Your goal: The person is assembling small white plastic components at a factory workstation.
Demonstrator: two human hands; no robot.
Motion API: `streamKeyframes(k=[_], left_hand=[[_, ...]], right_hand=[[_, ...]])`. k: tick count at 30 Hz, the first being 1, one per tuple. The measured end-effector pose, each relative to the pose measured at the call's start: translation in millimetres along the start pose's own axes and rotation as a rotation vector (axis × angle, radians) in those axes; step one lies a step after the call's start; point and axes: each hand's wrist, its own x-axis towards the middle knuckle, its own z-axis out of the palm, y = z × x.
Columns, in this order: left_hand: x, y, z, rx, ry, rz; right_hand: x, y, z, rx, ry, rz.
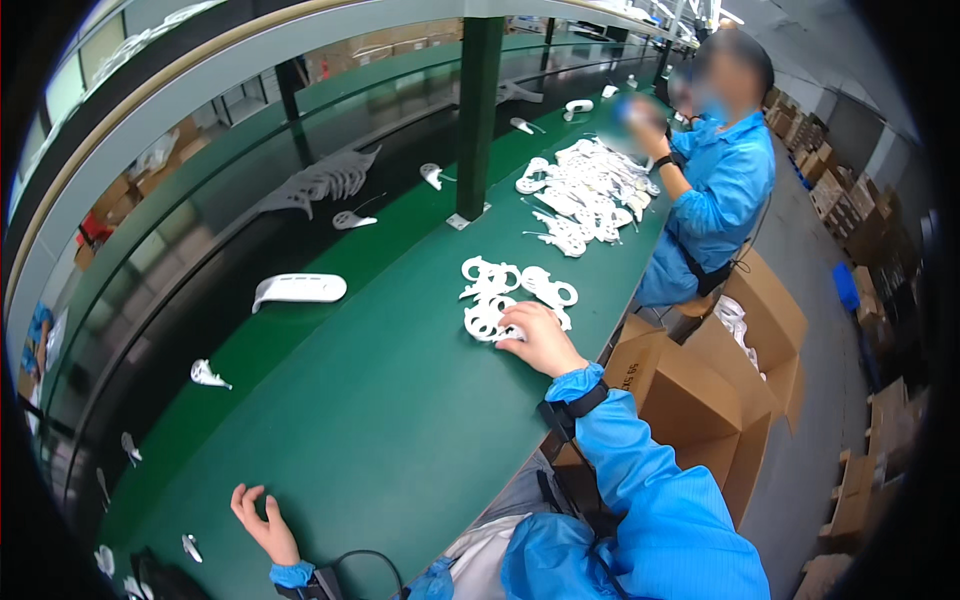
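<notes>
My right hand point(543, 338) reaches over the green tabletop point(400, 420), its fingers curled down on a white plastic part with a round hole, at the near edge of a small cluster of such parts point(492, 280). The fingertips partly hide the part they grip. At the lower left, my left hand point(265, 524) hovers over or rests on the green surface; I cannot tell which. Its fingers are apart and bent a little, with nothing in them. Both my sleeves are blue, with a dark band at each wrist.
Beyond the cluster lies a larger heap of white parts point(590, 190). A dark post point(480, 110) rises from the table. On the left are a long white cover point(302, 289) and scattered small parts. A co-worker in blue point(725, 170) and open cardboard boxes point(690, 370) are at right.
</notes>
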Motion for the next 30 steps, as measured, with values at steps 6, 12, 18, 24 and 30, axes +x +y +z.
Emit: streamKeyframes(k=[6,12,18,24,30], left_hand=[[-13,24,-11,0.055,-0.021,-0.001],[-6,48,-3,0.096,-0.089,0.13],[23,81,58,-0.197,-0.354,0.291],[25,48,53,-0.378,-0.355,0.072],[21,40,49,-0.311,-0.322,0.142]], right_hand=[[-1,-22,-5,0.16,0.123,0.026],[1,-43,0,0.573,0.134,0.271],[14,-124,41,1.429,-0.21,0.496],[31,-163,84,1.433,-0.401,0.509],[50,-174,169,1.312,-0.494,0.329]])
